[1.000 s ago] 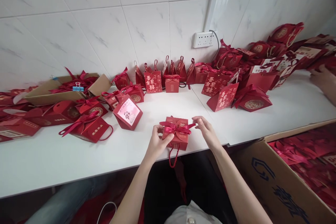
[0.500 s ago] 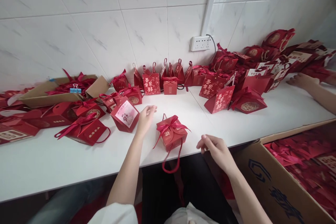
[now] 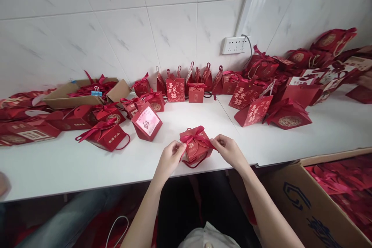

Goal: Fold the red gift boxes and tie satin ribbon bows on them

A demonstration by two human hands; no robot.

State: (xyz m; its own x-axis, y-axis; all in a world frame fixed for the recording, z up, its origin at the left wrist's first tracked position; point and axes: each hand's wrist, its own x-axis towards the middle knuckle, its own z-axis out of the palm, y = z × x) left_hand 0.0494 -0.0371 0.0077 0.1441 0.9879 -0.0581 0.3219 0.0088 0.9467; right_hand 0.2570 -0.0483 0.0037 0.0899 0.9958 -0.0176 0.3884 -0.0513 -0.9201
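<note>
In front of me, near the table's front edge, sits a red gift box [image 3: 198, 151] with gold lettering and a cord handle that lies against its near side. A ribbon bow [image 3: 195, 136] is tied across its top. At the box's left side, my left hand [image 3: 171, 157] pinches one end of the ribbon. My right hand [image 3: 228, 149] pinches the other ribbon end at the right, between thumb and forefinger. The box rests on the white table [image 3: 171, 124]. My fingers partly cover the ribbon ends.
Finished-looking red boxes line the wall, among them a house-shaped box [image 3: 147, 122] and a cord-handled box [image 3: 107, 136]. A shallow carton [image 3: 72, 102] holds ribbons at left. A large cardboard box [image 3: 293, 193] stands at lower right. Parts of other people's hands show at both sides.
Both my hands have come in to the gift box and taken hold of its ribbon ends. The cord handle, hanging over the table edge before, now lies closer against the box.
</note>
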